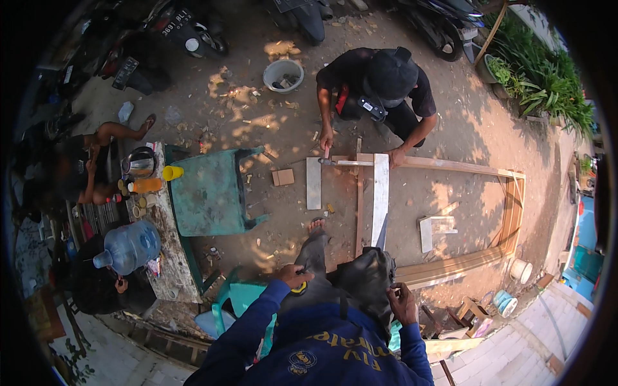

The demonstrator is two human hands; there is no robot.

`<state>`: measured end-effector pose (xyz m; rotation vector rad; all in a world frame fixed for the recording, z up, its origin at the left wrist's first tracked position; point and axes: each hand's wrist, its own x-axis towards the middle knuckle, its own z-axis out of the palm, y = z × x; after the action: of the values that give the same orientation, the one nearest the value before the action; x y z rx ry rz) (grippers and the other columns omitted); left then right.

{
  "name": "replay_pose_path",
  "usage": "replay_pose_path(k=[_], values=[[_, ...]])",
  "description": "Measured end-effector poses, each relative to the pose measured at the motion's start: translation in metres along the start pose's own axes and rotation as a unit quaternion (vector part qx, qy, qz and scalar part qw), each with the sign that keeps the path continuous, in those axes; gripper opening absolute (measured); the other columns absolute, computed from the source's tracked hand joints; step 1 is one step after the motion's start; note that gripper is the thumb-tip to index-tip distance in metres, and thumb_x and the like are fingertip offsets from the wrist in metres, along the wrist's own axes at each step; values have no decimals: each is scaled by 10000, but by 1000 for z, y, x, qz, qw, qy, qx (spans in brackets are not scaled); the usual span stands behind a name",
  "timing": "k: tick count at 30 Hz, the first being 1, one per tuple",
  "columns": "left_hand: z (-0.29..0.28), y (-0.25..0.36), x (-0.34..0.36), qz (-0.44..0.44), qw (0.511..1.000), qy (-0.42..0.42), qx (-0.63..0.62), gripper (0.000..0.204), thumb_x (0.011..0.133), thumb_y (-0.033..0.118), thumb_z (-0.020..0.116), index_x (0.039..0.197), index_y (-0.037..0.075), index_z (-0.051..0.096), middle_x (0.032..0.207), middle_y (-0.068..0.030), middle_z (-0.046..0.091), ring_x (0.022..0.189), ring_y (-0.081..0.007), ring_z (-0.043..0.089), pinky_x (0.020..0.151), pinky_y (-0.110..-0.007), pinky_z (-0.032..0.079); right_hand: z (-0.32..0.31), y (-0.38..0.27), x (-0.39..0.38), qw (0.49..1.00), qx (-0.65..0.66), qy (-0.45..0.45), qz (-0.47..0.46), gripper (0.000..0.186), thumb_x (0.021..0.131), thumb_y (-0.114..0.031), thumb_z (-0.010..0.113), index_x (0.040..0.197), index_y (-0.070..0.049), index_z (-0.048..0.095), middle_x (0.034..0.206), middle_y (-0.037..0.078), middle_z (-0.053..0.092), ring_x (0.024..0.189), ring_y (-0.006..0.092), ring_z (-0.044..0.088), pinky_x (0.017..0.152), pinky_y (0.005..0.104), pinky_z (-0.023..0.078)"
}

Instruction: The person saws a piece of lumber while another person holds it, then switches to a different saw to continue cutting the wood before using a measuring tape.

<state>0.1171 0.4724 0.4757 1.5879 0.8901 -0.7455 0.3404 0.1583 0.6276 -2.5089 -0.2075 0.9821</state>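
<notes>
My left hand is closed at my left thigh, with a yellow tape measure showing at its palm side. Beside my right thigh, my right hand has its fingers curled; what they hold, if anything, is too small to tell. A grey saw blade juts out past my raised right knee, its handle hidden. It lies alongside a pale board that reaches away from me. Across it a co-worker crouches, one hand on a hammer and the other on the wooden frame.
At left stand a green plastic table and a worn bench bearing a water jug, bottles and a yellow cup. A loose board and wood offcuts lie on the ground. Motorbikes and a bucket are farther off.
</notes>
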Motion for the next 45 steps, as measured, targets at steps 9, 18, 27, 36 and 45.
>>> replay_pose_path(k=[9,18,27,36,45], values=[[16,6,-24,-90,982,-164,21,1281,537,705,859,1439,-103,442,1467,-282,486,1361,-366,491,1137,-391,384,-6,36,-6,994,67,82,38,273,932,-277,704,1040,-45,611,711,89,614,632,167,576,590,324,461],[9,71,-7,120,990,58,47,1422,608,481,892,1579,-39,-6,1493,-342,353,1351,-411,461,1113,-439,389,38,-40,23,982,175,-69,-30,333,953,-261,680,1207,-48,652,862,88,678,766,131,599,702,300,491],[28,133,-7,60,971,-165,-161,1205,675,317,881,1581,2,151,1366,-241,456,1218,-301,524,1040,-388,438,42,-47,39,860,372,-344,-65,481,961,-270,585,1379,-34,575,1062,63,673,943,141,613,864,311,490],[42,177,8,28,971,-224,-76,373,819,353,791,1007,34,743,865,-9,696,829,-87,613,798,-262,480,36,1,56,860,442,-245,-74,225,876,-181,739,1035,-32,684,994,39,709,924,110,626,864,283,495],[-5,114,7,117,958,-117,233,354,912,364,651,1044,44,727,824,-30,673,742,-126,591,696,-285,460,-149,188,104,640,748,135,115,110,929,-215,644,886,-138,578,717,-61,433,513,38,313,426,219,222]])
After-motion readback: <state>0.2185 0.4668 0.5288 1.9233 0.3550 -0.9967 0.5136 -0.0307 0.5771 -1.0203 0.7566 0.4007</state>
